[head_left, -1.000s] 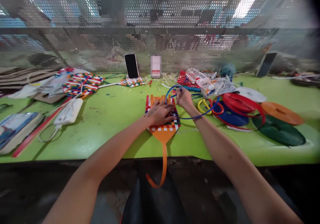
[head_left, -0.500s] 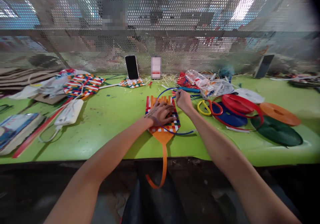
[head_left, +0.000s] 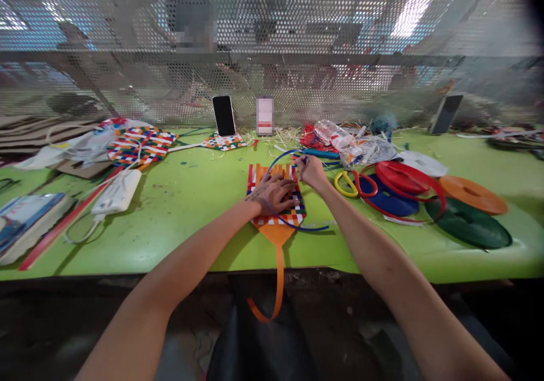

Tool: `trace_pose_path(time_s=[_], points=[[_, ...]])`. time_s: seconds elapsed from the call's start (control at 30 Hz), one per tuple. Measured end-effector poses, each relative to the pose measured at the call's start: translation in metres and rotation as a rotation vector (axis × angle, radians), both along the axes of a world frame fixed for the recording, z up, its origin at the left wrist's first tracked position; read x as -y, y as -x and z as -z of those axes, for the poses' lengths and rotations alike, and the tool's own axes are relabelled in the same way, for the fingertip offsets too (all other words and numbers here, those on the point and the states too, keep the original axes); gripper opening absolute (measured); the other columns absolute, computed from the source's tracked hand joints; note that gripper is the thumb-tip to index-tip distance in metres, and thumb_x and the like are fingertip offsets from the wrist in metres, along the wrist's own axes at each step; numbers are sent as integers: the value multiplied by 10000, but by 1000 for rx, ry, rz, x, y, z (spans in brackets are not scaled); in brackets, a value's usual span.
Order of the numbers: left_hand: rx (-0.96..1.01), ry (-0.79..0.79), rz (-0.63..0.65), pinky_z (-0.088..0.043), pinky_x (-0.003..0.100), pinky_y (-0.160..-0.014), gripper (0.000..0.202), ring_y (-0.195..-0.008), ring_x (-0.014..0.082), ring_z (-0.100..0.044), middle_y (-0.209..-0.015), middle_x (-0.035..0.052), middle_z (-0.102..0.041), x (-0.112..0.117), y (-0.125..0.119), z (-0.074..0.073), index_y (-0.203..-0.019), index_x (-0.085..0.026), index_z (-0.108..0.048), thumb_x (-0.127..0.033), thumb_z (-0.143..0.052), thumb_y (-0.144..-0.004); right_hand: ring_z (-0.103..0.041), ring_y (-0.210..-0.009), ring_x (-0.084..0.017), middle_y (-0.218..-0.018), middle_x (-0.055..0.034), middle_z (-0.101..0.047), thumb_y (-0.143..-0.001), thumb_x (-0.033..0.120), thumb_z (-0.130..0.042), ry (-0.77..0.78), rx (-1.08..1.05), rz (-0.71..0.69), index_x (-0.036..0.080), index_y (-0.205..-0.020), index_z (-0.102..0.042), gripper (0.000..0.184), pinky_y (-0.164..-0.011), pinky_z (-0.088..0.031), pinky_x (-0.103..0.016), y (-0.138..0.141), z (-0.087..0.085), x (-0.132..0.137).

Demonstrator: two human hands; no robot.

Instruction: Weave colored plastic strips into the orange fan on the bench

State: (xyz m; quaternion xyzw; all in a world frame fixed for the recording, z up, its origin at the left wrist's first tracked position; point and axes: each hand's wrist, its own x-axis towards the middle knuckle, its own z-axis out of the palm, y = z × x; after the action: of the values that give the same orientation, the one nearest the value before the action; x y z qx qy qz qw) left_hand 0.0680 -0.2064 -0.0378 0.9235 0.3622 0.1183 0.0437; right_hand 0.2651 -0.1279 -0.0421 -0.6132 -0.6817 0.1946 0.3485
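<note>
A half-woven fan [head_left: 277,222] of orange, white, red and blue strips lies on the green table [head_left: 182,222], its orange handle hanging over the front edge. My left hand [head_left: 275,191] lies on the weave with fingers spread flat, pressing it down. My right hand [head_left: 310,169] is pinched on a blue plastic strip [head_left: 297,227] at the fan's upper right corner; the strip loops up over the fan top and curves back round below my wrist.
Finished woven fans [head_left: 140,143] lie at back left, with a white power bank [head_left: 117,191] and a book [head_left: 25,216]. Yellow-handled scissors [head_left: 346,182] and red, blue, orange and green strip reels [head_left: 403,185] lie right. Two phones [head_left: 223,114] lean on the mesh screen.
The blue strip's loop has drawn in from the right toward the fan. My right hand shifted slightly toward the fan's top corner. My left hand stayed on the weave.
</note>
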Motion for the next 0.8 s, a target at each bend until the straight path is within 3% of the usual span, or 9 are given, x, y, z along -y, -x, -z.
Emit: trace_pose_path(time_s=[0.4,0.63,0.8], points=[[-35,-40,-12,-336,512,-1216,603,-1387,358,-549,-1528,119,-670,3,-4,-5,-1515,-190,-636,-587,-540,-1070,-702,-779,-249,-814,-109,-766,-1011,257,-573,-80,101,-31,182,-872,-718,215,-766,-496,-310,7,-11,10],[-2,-39,14,-366,491,-1188,659,-1407,342,-531,-1572,100,-637,1,0,-1,-1572,-191,-583,-624,-464,-1090,-680,-690,-216,-755,-83,-739,-984,234,-578,-6,48,-42,181,-898,-720,175,-734,-516,-301,4,3,2],[-3,-24,16,-341,521,-1199,647,-1404,357,-534,-1598,94,-613,0,2,0,-1577,-231,-585,-632,-437,-1091,-631,-563,-181,-691,-81,-717,-962,179,-578,142,-70,-68,193,-819,-668,169,-641,-497,-288,0,-4,4]])
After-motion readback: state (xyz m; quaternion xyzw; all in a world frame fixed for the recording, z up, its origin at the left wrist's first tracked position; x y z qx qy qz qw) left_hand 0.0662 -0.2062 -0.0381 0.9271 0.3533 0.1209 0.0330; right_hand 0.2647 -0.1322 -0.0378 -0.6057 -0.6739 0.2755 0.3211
